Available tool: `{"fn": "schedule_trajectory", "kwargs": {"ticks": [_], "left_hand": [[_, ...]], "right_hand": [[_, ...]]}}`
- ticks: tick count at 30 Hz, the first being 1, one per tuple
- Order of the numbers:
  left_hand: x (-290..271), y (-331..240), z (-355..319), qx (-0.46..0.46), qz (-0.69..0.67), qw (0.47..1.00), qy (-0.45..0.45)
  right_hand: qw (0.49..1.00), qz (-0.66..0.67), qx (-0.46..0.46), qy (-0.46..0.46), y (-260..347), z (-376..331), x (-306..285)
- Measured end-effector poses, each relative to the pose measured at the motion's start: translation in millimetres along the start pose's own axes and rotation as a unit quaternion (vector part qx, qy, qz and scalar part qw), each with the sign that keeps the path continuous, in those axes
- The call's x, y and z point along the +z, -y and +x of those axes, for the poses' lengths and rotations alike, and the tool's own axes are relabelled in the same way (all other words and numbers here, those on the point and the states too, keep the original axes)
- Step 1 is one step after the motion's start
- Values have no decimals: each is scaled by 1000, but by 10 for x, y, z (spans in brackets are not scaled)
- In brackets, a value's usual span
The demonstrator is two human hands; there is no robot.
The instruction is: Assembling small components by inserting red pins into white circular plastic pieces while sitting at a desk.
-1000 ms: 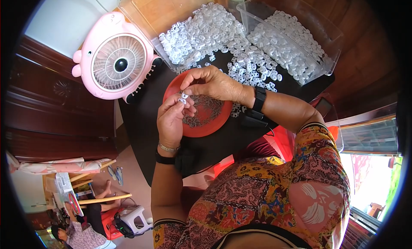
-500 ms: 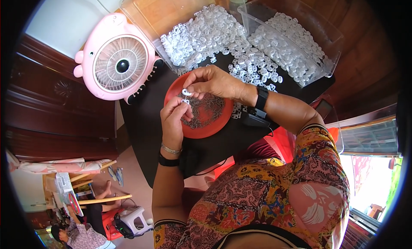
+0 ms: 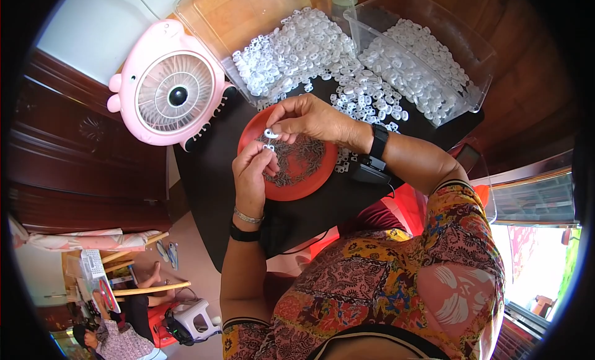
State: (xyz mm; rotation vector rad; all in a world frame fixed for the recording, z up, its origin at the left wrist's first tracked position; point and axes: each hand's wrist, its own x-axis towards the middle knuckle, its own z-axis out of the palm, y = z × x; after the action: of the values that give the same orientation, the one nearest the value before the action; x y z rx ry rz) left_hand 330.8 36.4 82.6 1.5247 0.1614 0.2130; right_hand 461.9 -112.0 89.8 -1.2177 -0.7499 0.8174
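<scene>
Over a round red dish (image 3: pixel 313 184) of small dark metal bits, my two hands meet. My right hand (image 3: pixel 310 119) pinches a small white plastic ring piece (image 3: pixel 271 134) between thumb and fingers. My left hand (image 3: pixel 253 171) is closed just below it, its fingertips holding a tiny part against the ring. The left wrist carries a bangle and a black band; the right wrist has a black watch (image 3: pixel 377 143).
A pile of white plastic rings (image 3: pixel 291 47) spills from a clear tray onto the black table (image 3: pixel 211 174). A clear bin (image 3: pixel 477 75) holds more rings. A pink fan (image 3: pixel 170 90) stands at left. Another person sits far lower left.
Both hands have shifted slightly up and left over the red dish, and the white ring now shows more plainly at the right fingertips.
</scene>
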Motion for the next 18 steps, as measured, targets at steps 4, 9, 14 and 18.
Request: {"fn": "schedule_trajectory", "kwargs": {"ticks": [4,9,14,18], "left_hand": [[-4,6,-2,5,1,1000,-1],[-10,5,-4,14,6,1000,3],[-5,3,-19,29,0,999,-13],[-14,9,-11,21,-5,1000,5]], "right_hand": [[1000,-12,-2,2,-5,3,6],[999,15,36,4,-17,7,-19],[998,-52,-3,26,-53,3,8],[967,-203,-152,37,-86,-22,82]]}}
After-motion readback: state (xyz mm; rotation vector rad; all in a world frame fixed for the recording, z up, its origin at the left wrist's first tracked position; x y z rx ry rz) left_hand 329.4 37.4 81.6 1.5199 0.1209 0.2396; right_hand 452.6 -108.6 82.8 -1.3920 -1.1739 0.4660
